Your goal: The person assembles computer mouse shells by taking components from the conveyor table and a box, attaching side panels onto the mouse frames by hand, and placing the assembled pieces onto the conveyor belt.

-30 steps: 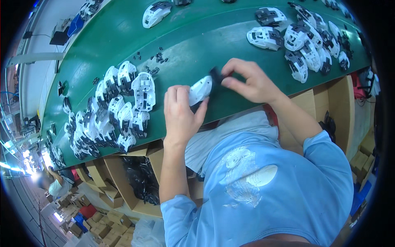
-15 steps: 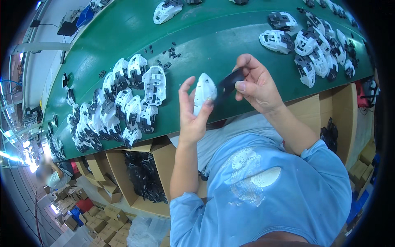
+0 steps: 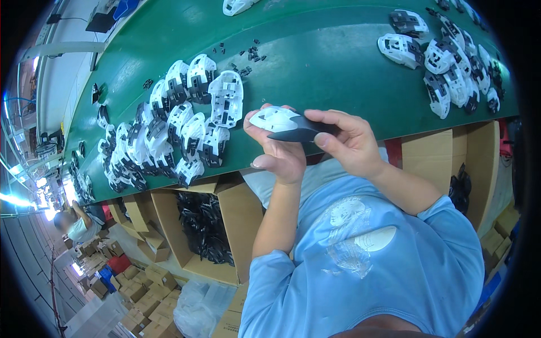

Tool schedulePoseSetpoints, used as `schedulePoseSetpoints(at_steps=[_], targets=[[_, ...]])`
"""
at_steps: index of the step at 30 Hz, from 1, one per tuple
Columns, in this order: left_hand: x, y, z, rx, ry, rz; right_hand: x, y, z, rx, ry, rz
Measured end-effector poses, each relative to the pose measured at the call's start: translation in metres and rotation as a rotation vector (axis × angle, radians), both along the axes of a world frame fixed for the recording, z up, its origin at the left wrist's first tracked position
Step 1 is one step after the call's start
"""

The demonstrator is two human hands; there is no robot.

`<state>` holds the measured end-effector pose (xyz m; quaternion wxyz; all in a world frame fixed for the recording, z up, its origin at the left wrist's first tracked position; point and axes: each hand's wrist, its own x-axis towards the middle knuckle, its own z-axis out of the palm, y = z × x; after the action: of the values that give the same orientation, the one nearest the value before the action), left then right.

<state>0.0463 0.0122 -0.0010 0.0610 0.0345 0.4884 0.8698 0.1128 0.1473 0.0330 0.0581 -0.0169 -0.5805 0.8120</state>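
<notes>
A white plastic shell with cut-outs and a smooth black curved cover are together just off the table's near edge, the cover lying against the shell's right and lower side. Behind the shell are the fingers of my left hand, supporting it, with the thumb spread away below. My right hand pinches the right end of the black cover between thumb and fingers. Whether the two parts are joined I cannot tell.
On the green table to the left lies a cluster of white-and-black shells, with small black pieces behind. More shells are at the far right. Below the edge stands a cardboard box of black covers.
The white shell has turned from upright to lying sideways. My right hand has brought the black cover against it, and my left thumb has come off the shell.
</notes>
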Motion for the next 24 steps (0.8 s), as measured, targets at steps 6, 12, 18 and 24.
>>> schedulePoseSetpoints(at_steps=[6, 12, 18, 24], targets=[[-0.004, 0.003, -0.009, -0.019, 0.019, 0.045, 0.011, 0.004, -0.006, -0.12, -0.036, -0.042], [-0.007, 0.003, -0.014, -0.044, 0.09, 0.044, -0.005, -0.002, -0.006, 0.033, 0.12, -0.189], [-0.002, 0.006, -0.001, -0.027, 0.031, 0.086, -0.008, 0.007, -0.01, 0.47, 0.129, -0.115], [-0.002, 0.002, -0.013, 0.01, 0.041, 0.016, -0.01, -0.001, -0.018, 0.606, 0.197, -0.274]])
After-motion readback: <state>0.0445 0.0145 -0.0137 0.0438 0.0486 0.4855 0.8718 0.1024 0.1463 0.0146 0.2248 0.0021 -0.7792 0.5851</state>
